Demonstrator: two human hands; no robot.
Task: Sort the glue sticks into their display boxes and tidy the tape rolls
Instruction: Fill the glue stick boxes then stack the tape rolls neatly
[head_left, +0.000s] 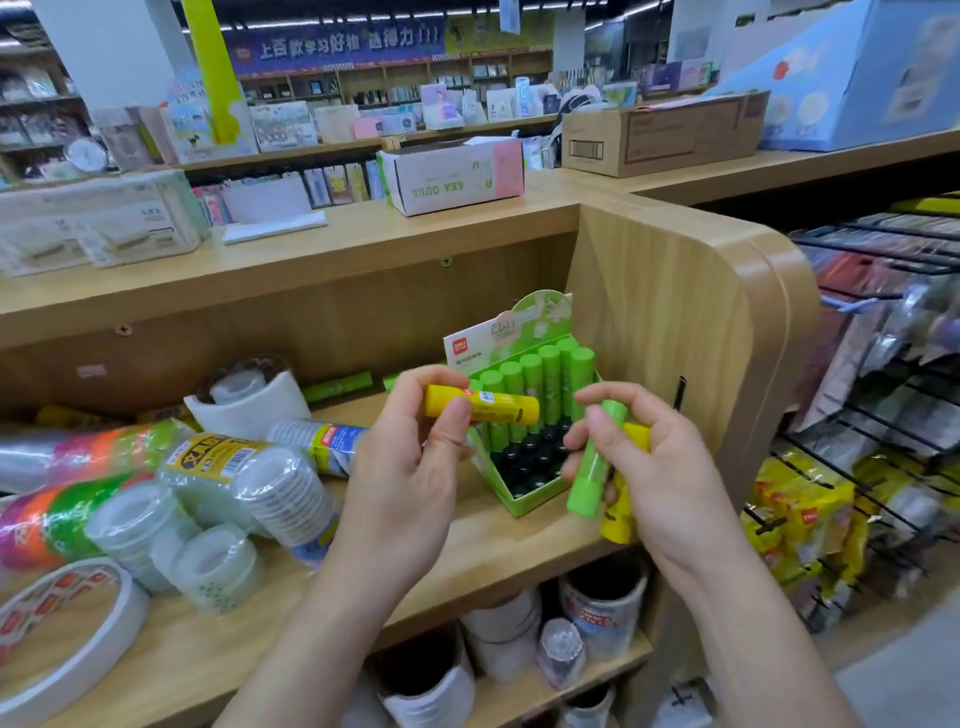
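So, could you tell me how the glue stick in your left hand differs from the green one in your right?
The yellow stick in the left hand lies roughly level; the green stick in the right hand slants steeply. The yellow stick is held alone; the green stick shares its hand with a second yellow stick. Both are cylinders.

Second yellow glue stick (618, 519) in right hand (667, 467) is mostly hidden behind the green glue stick (589, 478) and the palm. Left hand (410, 462) thumb covers part of the yellow glue stick (498, 406); its label is unreadable (motion blur). White tape roll (117, 618) is cut off by the left and bottom edges. Hanging packs (800, 509) at right are too blurred to identify.
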